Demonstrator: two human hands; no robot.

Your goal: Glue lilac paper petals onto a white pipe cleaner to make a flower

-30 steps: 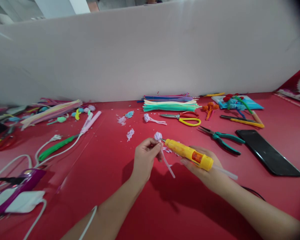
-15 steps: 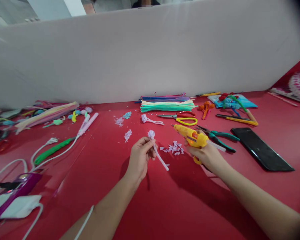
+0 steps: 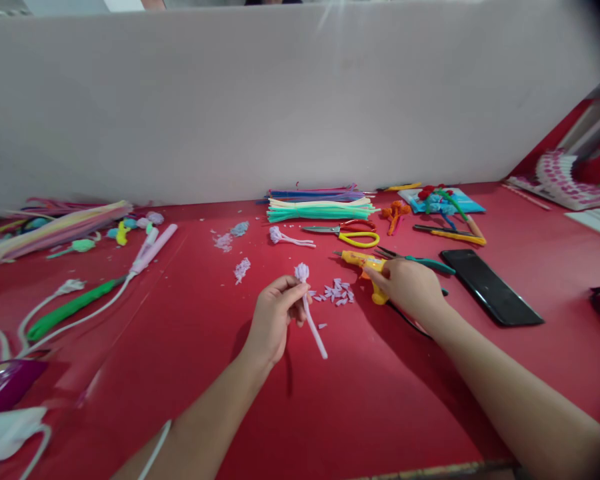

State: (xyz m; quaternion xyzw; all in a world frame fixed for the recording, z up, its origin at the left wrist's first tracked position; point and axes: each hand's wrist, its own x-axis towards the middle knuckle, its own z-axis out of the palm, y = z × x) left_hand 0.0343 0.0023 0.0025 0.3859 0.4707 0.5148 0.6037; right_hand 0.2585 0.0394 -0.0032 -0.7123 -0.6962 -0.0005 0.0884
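My left hand [image 3: 280, 310] pinches a pale lavender pipe-cleaner flower [image 3: 303, 273] by its stem, just below the bunched head. The stem slants down to the right. To its right, my right hand [image 3: 413, 288] is closed over the back of a yellow hot glue gun [image 3: 363, 260], which lies low at the table with its nozzle pointing left. The palm hides the gun's rear. Between the two hands lie small cut lavender pieces [image 3: 337, 292]. A second lavender flower [image 3: 291, 237] with several stems lies farther back.
Scissors [image 3: 357, 236], pliers [image 3: 427, 263] and a black phone [image 3: 489, 285] lie around the right hand. Bundled pipe cleaners [image 3: 320, 209] sit against the white partition [image 3: 280, 107]. At left are a pink glue gun-like tool [image 3: 153, 250], white cables and a purple power strip [image 3: 10, 383].
My right hand has lowered the glue gun towards the table and shifted its hold over the gun's back. The view has turned right; my left hand still holds the flower.
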